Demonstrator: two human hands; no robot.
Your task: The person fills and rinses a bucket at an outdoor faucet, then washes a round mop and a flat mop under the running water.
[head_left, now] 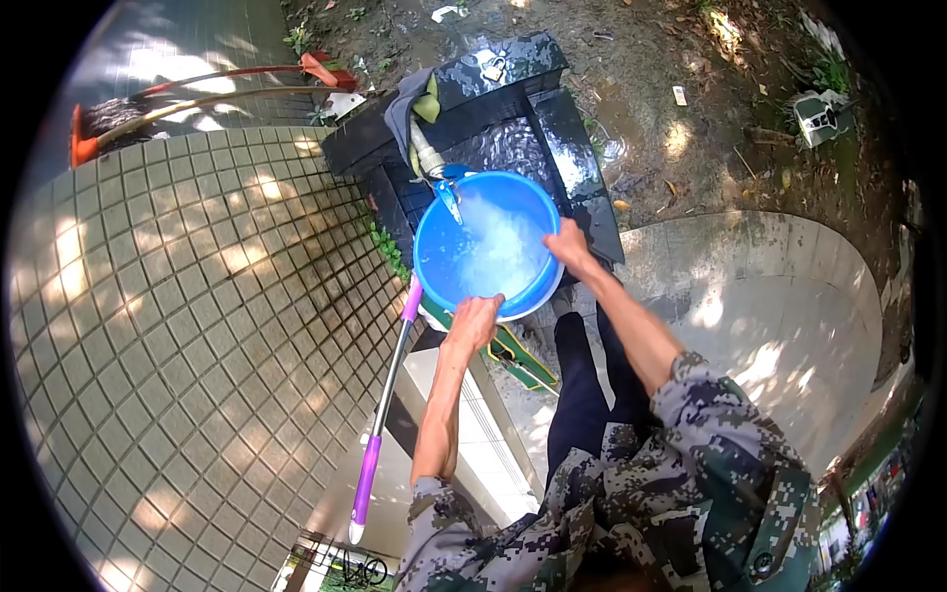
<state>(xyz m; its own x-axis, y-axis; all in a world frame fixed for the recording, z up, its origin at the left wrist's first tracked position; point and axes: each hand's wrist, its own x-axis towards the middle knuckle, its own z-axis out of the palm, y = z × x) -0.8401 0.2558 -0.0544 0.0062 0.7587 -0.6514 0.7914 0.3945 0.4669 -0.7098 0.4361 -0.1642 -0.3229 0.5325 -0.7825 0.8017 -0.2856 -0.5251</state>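
Observation:
A round blue basin (434,252) sits tilted at the front of a dark stone sink (582,197), with foamy, churning water (498,242) inside. My left hand (476,321) is closed on its near rim, and my right hand (569,247) grips the rim on the right side. Over the basin's far left edge reaches a tap (447,197) with blue parts, joined to a pale pipe (426,150). Draped across that pipe is a grey and olive cloth (400,116). Water also shows in the sink behind the basin.
A pole with purple grips (365,483) leans beside the tiled wall (197,326) on my left. Below the basin lies a green and yellow item (528,365). Wet, leaf-strewn ground (641,109) spreads beyond the sink, and paving (760,326) curves at the right.

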